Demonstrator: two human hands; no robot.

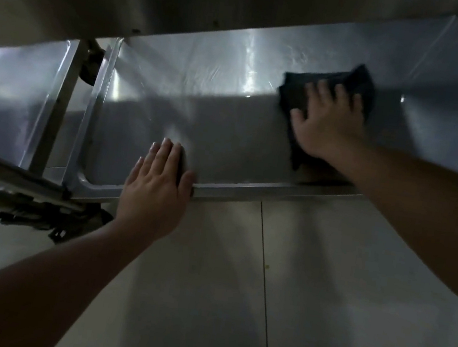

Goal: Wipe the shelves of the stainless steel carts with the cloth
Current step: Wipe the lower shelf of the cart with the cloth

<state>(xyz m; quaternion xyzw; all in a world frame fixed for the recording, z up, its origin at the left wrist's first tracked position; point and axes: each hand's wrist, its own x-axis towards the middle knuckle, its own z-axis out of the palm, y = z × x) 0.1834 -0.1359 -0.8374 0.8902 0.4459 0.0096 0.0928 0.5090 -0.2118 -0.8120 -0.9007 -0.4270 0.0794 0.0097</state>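
Right hand (327, 122) flat, fingers straight, pressing cloth (329, 90) mid-shelf (201, 105); left hand (156, 184) released, flat on front edge. Sweep overlapping strokes toward corners.

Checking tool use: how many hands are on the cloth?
1. The right hand presses the dark cloth on the shelf; the left hand rests at its front edge.

two bare forearms, left hand (155, 190) and right hand (327, 122) ungloved, no sleeves showing.
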